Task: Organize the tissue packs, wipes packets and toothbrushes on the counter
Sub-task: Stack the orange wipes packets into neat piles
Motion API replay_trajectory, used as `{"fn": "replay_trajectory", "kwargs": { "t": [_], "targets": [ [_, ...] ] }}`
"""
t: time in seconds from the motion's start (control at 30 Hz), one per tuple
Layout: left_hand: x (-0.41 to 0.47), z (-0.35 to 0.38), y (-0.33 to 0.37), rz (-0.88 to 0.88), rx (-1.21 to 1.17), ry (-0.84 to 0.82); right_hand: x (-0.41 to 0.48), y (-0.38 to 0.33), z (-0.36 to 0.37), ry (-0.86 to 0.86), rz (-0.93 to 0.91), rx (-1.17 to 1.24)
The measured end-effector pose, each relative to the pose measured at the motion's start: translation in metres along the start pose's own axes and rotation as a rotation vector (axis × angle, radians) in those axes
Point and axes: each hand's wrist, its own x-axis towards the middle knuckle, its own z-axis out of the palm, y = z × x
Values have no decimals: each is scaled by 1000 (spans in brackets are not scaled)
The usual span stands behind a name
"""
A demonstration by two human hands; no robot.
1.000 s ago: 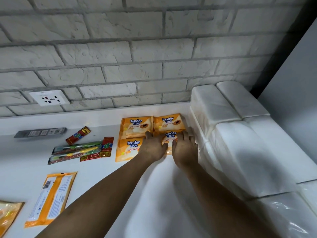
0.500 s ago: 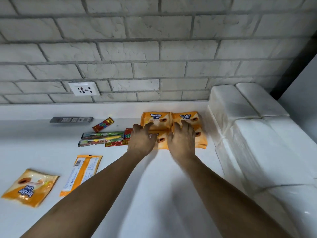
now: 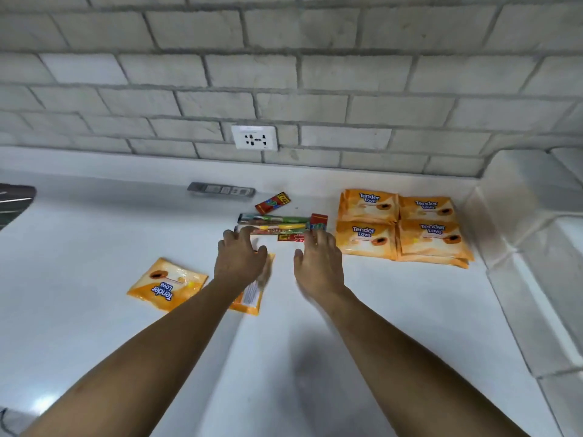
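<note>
- Far left: got a stray wipes packet [image 3: 167, 283] sitting print-upside-down on the worktop [image 3: 94, 335], well apart from the tidy lot, so pretty clearly not sorted yet
- Next over: a second packet [image 3: 252, 299] lying back side up, half hidden under the left grip [image 3: 241, 258], which looks loose and empty, though it's a bit blurry
- Middle: toothbrushes [image 3: 274, 223] in their wrappers, laid side by side along the wall, probably bunched like that to read as one group
- Then the right grip [image 3: 318, 263], also relaxed and holding nothing, tips right at the red end of the wrappers; can't tell if actually touching
- Further right: four wipes packets [image 3: 400, 228] squared up two-by-two, edges touching, logos upright, seemingly the "done" pile
- Far right: tissue packs [image 3: 536, 263] pushed up by the wall corner, out of the way
</note>
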Motion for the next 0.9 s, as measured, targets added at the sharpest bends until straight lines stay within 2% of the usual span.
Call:
{"fn": "replay_trajectory", "kwargs": {
  "t": [0.3, 0.47, 0.63, 0.73, 0.9],
  "targets": [
    [4, -13, -65, -100, 61, -217, -12, -70, 38, -253, 56, 128],
    [6, -10, -70, -76, 40, -231, -10, -85, 51, -351, 201, 174],
    [9, -10, -64, -127, -169, -258, -1, -84, 54, -322, 438, 461],
    [13, -12, -62, -192, -265, -209, 0, -76, 51, -285, 526, 644],
    [12, -17, -39, -125, -496, -150, 1, -59, 40, -238, 670, 1020]
  ]
}}
